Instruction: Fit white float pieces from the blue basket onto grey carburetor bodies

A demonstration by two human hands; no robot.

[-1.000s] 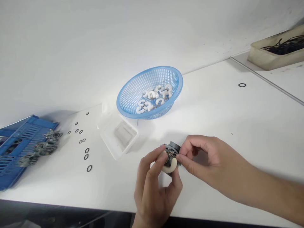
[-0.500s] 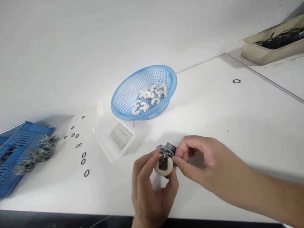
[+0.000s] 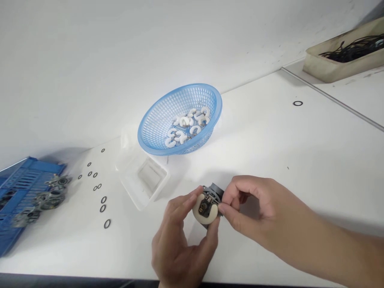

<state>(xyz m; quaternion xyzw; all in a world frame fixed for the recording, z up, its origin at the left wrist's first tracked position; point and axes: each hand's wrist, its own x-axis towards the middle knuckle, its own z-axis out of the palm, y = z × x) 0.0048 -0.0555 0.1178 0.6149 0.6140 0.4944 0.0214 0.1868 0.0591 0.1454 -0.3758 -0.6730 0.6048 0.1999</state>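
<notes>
A grey metal carburetor body (image 3: 216, 191) is held just above the white table, its open side facing me. A cream C-shaped float (image 3: 205, 218) sits around the brass parts in its cavity. My left hand (image 3: 183, 244) grips the body from the left and below, fingertips at its upper left edge and thumb at its lower right. My right hand (image 3: 255, 204) pinches at the body's right edge, thumb and forefinger close together. Whatever small part lies between those fingertips is too small to make out.
A blue mesh basket (image 3: 144, 138) with several white floats stands behind, beside a clear plastic box (image 3: 163, 180). Several black rings (image 3: 103, 199) lie at left, near a blue crate (image 3: 30, 168) and metal bodies (image 3: 51, 199). A cream tray (image 3: 327, 74) with black pieces is back right.
My left hand has shifted left and its fingers are straighter around the body. The float and body have turned slightly. My right hand still pinches at the right edge.
</notes>
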